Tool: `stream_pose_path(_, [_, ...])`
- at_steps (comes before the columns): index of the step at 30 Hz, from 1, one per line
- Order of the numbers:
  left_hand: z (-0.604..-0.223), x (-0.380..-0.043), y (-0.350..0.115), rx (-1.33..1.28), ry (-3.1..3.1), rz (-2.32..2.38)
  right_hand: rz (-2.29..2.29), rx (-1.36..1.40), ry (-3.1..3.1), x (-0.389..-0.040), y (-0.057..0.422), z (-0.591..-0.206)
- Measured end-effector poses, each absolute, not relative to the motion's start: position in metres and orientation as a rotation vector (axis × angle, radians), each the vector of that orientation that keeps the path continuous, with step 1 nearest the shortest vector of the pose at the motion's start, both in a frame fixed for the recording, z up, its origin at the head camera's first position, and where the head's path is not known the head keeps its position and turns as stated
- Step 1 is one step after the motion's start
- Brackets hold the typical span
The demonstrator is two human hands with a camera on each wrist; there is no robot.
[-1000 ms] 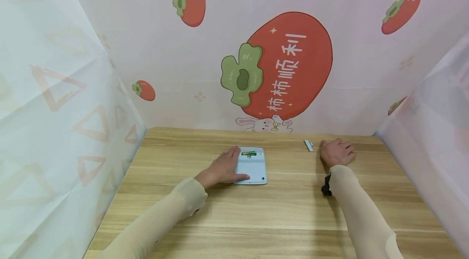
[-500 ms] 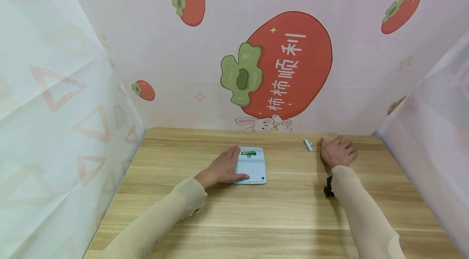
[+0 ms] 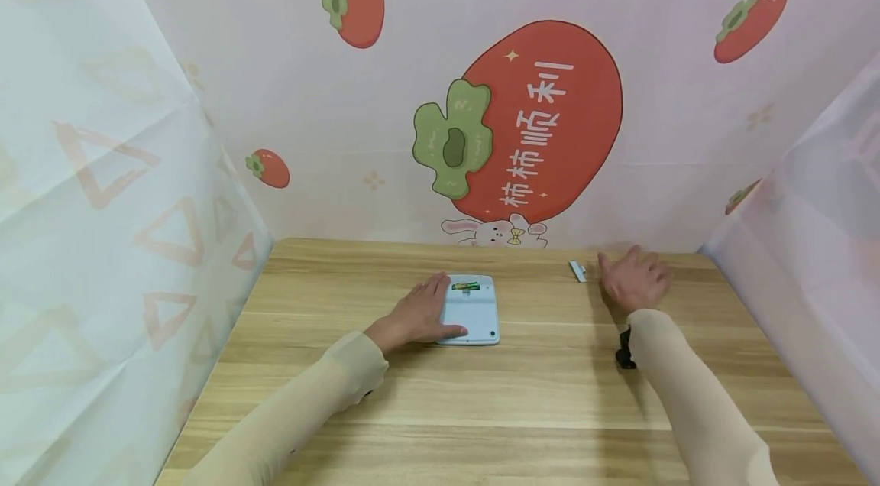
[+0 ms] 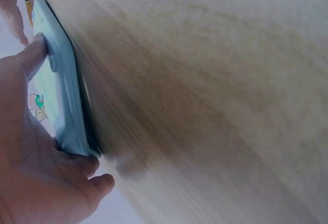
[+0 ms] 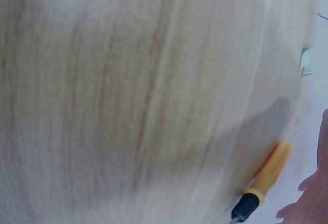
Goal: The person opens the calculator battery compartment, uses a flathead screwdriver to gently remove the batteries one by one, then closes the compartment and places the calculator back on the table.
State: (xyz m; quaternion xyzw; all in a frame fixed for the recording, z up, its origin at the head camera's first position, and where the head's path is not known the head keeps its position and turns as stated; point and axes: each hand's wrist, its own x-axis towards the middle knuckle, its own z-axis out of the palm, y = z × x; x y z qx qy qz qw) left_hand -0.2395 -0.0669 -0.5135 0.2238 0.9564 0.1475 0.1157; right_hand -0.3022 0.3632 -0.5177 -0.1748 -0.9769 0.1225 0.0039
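In the head view my left hand grips the left side of a flat pale blue device lying on the table. The left wrist view shows the thumb on its upper face and fingers curled at one end. Green batteries sit in an uncovered slot near its far edge. My right hand is at the back right with fingers spread, holding nothing. Beside it, in the right wrist view, lies a screwdriver with an orange and black handle; the hand hides it in the head view.
A small pale battery cover lies near the back edge, left of the right hand. Behind the wooden table hangs a printed cloth with persimmons; more cloth walls the left and right sides.
My right hand has shifted slightly away toward the back and its fingers have spread. The left hand and the device stay in place.
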Motion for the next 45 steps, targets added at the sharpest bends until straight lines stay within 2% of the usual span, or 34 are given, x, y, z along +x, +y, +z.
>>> stream_pose_path(27, [-0.516,-0.24,-0.066,0.658,2.805,0.419,0.4,-0.161,-3.037,-0.296,0.36,-0.484])
stream_pose_path(45, [-0.516,-0.24,-0.066,0.647,2.795,0.421,0.357,0.023,-2.996,-0.285,0.336,-0.47])
